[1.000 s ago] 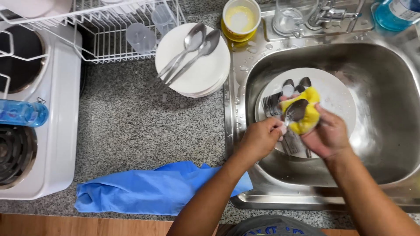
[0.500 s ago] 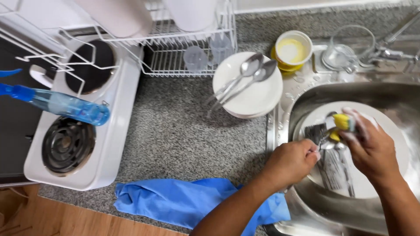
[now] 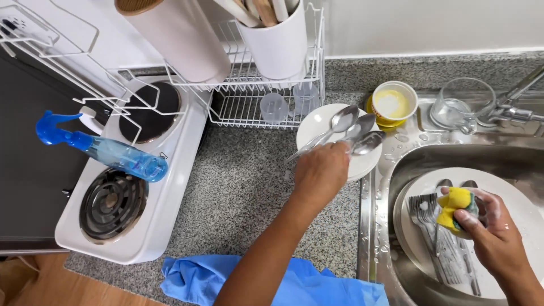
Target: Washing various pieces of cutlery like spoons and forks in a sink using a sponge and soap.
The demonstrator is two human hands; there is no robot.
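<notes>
Head view showed the left hand (image 3: 320, 170) gripping a washed spoon (image 3: 367, 143) at the side plate (image 3: 317, 122), twelve o'clock; the right hand (image 3: 490, 226) clutched the sponge (image 3: 453, 208) over unwashed forks (image 3: 422, 207) at three o'clock.

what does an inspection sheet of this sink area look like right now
surface: speckled grey counter, wet near the steel sink
job's things: spoon going onto the white plates beside two spoons; forks on a plate in the sink; yellow sponge
clutter: blue cloth, blue spray bottle, yellow cup, glass bowl
hands: left hand holds the spoon; right hand grips the sponge
cables: nothing seen
surroundings: white two-burner hotplate, wire dish rack with white utensil holder, tap
</notes>
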